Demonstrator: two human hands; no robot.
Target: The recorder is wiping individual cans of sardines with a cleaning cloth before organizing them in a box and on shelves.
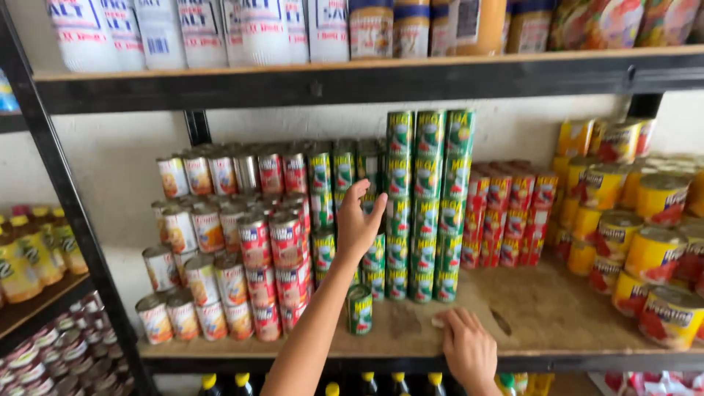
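My left hand (358,224) is raised in front of the stacks of green cans (429,198), fingers spread, touching or just short of a can in the stack; whether it grips one I cannot tell. A single green can (359,309) stands alone on the wooden shelf board (543,308) below that hand. My right hand (468,345) lies flat on the shelf board near its front edge, pressing on a small pale cloth or paper (439,320).
Red and white cans (249,249) are stacked to the left, small red cans (510,216) and yellow cans (645,235) to the right. White bags and jars fill the shelf above (367,73). Bottles (29,257) stand on the left rack.
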